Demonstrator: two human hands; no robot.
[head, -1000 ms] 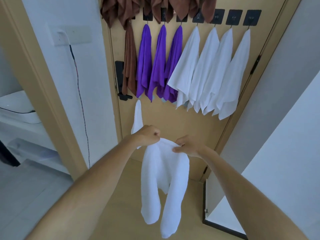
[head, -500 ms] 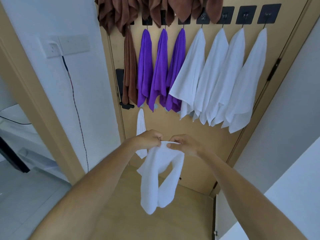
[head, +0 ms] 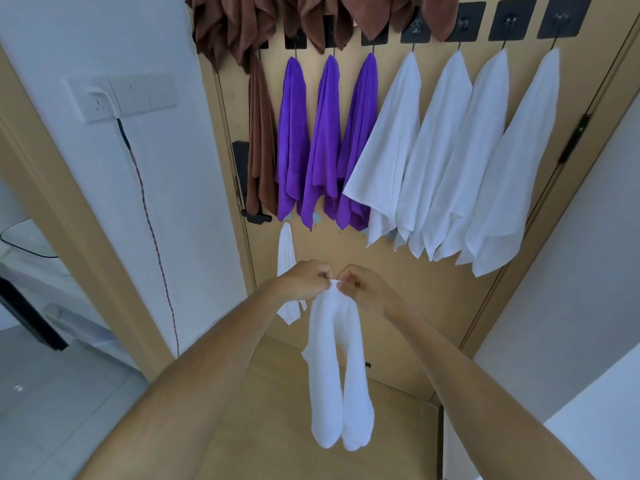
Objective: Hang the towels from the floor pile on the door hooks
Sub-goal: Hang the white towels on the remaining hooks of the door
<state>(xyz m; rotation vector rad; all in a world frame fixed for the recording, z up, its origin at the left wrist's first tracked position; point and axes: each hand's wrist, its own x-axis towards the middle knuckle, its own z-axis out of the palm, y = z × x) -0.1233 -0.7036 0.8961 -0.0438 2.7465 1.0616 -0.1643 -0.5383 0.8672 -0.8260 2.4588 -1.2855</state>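
Note:
I hold a white towel in front of the door. My left hand and my right hand pinch its top edge close together, and it droops in two long folds. Behind my left hand another white towel hangs from a low hook. Higher up, black hooks carry several white towels, three purple towels and brown towels. The floor pile is out of sight.
A black door handle sits at the door's left edge. A white wall with a socket plate and a hanging cable stands left. A white wall closes in on the right. Wooden floor lies below.
My hands have drawn together along the towel's top edge, gathering it into a narrow bunch. My view has come closer to the door and tilted up.

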